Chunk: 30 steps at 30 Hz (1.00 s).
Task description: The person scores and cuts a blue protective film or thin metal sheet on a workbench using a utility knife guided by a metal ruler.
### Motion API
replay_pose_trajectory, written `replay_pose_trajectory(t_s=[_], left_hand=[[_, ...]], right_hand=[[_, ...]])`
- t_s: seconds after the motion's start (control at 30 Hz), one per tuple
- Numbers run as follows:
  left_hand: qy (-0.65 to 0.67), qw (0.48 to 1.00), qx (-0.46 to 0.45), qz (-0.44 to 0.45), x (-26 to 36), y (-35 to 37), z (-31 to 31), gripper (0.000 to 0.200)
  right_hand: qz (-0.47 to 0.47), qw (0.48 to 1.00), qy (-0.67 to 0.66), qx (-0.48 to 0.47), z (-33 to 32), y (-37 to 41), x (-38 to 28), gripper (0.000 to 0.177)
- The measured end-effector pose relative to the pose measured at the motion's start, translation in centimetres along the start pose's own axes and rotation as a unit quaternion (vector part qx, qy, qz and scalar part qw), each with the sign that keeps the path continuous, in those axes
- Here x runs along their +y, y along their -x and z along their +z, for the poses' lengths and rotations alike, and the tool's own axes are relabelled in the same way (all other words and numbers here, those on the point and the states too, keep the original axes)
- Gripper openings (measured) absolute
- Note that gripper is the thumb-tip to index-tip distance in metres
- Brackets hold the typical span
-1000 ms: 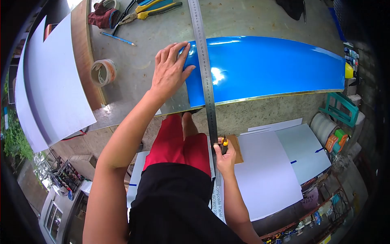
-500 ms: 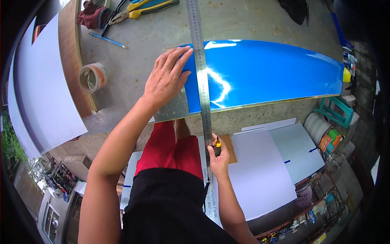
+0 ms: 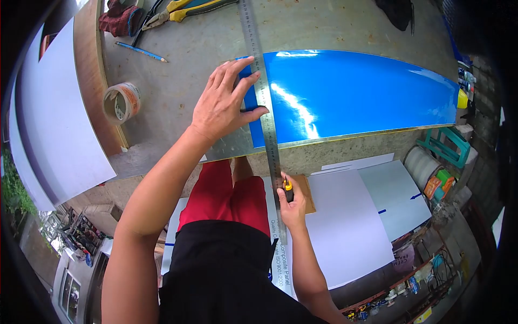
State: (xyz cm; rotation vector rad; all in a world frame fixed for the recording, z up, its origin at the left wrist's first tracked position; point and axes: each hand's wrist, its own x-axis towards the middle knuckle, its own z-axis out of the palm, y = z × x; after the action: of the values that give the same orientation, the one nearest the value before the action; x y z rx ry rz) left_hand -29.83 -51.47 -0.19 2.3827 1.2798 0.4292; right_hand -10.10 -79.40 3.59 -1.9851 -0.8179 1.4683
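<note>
A long steel ruler (image 3: 263,97) lies across the left part of a glossy blue sheet (image 3: 356,94) and extends past the table's near edge toward me. My left hand (image 3: 226,100) rests at the sheet's left end, fingers spread, with fingertips and thumb on the ruler. Below the table edge, my right hand (image 3: 293,208) is closed around a yellow-and-black utility knife (image 3: 288,190), its tip pointing up. The right thumb and fingers are right at the ruler's lower stretch.
A tape roll (image 3: 121,102), a blue pencil (image 3: 141,51), yellow-handled pliers (image 3: 189,11) and a dark red glove (image 3: 120,20) lie on the metal table (image 3: 178,81). White panels (image 3: 54,119) stand at left; more white sheets (image 3: 345,227) lie below, near a teal stool (image 3: 448,146).
The ruler's far end has swung left, so it tilts more. My left thumb and fingers have spread further onto the ruler. My right hand, with the utility knife, has shifted slightly up.
</note>
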Motion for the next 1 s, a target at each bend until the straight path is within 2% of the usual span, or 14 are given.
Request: replay_pose_trajectory(t_s=[0.13,0.33,0.43,0.7,0.83,0.9,1.0], left_hand=[[0.028,0.999,0.013,0.008,-0.3,0.0,0.0,0.084],[0.004,1.0,-0.005,0.02,-0.2,-0.1,-0.2,0.088],[0.006,1.0,-0.003,0.015,-0.2,-0.1,-0.1,0.085],[0.035,0.998,0.046,0.014,-0.3,0.1,0.2,0.063],[0.033,0.998,0.049,0.017,-0.3,0.0,0.1,0.062],[0.036,0.998,0.051,0.02,-0.3,0.0,0.1,0.061],[0.041,0.997,0.061,0.026,-0.4,0.1,0.2,0.061]], right_hand=[[-0.044,0.998,0.037,0.01,0.4,-0.1,-1.0,0.04],[0.007,1.0,-0.004,-0.011,0.2,0.0,-0.9,0.041],[-0.038,0.999,0.03,0.004,0.4,-0.2,-1.5,0.042],[0.007,0.998,0.064,0.0,0.5,-0.5,-1.4,0.045],[0.01,0.998,0.057,-0.014,0.5,-0.9,-0.7,0.043],[-0.04,0.995,0.089,0.001,0.6,-1.2,-0.9,0.042],[-0.038,0.992,0.12,-0.009,0.3,-1.3,-2.2,0.041]])
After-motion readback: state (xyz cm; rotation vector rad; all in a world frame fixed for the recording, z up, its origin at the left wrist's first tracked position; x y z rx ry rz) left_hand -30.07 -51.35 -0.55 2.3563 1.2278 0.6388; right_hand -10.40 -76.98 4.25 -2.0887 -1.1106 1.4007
